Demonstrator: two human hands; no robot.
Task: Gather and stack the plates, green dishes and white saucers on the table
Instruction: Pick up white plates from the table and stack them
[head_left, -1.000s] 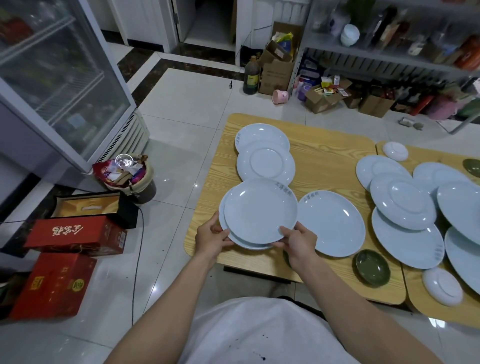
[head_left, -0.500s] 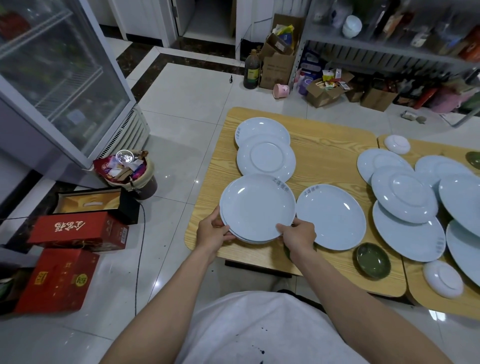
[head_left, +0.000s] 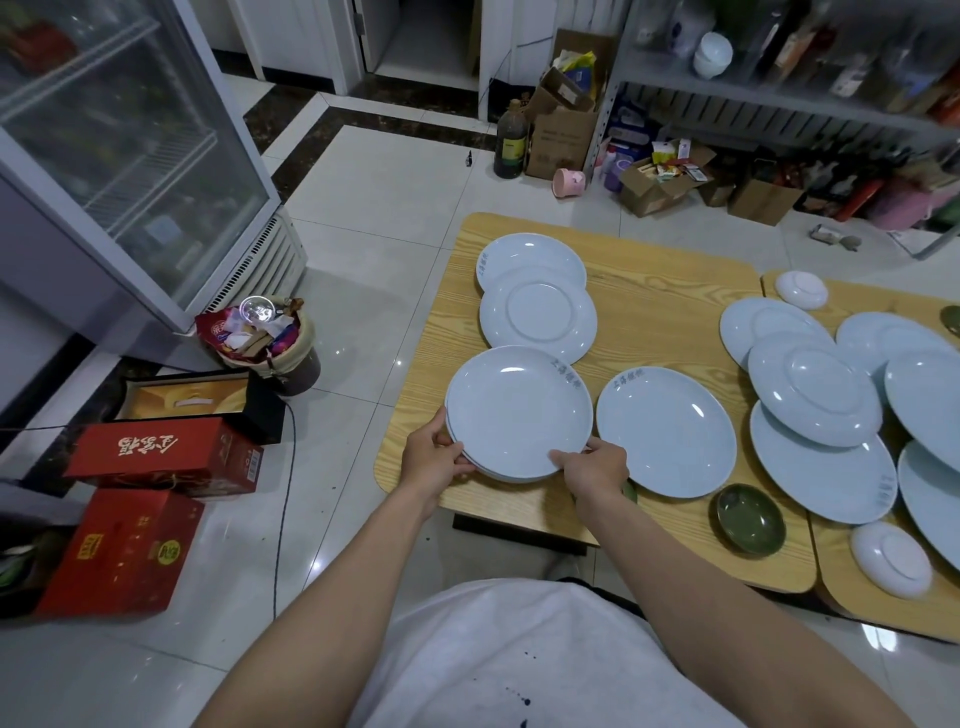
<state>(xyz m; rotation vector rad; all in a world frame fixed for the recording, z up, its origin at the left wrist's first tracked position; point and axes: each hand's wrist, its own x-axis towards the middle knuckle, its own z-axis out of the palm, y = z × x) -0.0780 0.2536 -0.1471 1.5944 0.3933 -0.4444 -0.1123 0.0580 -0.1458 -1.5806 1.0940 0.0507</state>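
Two pale blue plates lie stacked (head_left: 517, 410) at the near left of the wooden table (head_left: 654, 306). My left hand (head_left: 434, 454) grips the stack's left rim and my right hand (head_left: 595, 465) holds its near right rim. Another plate (head_left: 667, 431) lies just right of the stack. Two overlapping plates (head_left: 537, 312) sit behind it. Several more plates (head_left: 815, 389) overlap at the right. A green dish (head_left: 750, 519) stands near the front edge. One white saucer (head_left: 891, 558) lies upside down at the near right, another saucer (head_left: 801, 289) at the far right.
A second green dish (head_left: 950, 318) shows at the right edge. On the floor to the left are a full waste bin (head_left: 265, 340), red boxes (head_left: 156, 457) and a glass-door fridge (head_left: 119, 156). Cardboard boxes (head_left: 654, 179) and a shelf stand beyond the table.
The upper plate, held tilted and offset a second ago, has come down onto the lower plate and now lies squarely on it. Both hands stayed at the rims.
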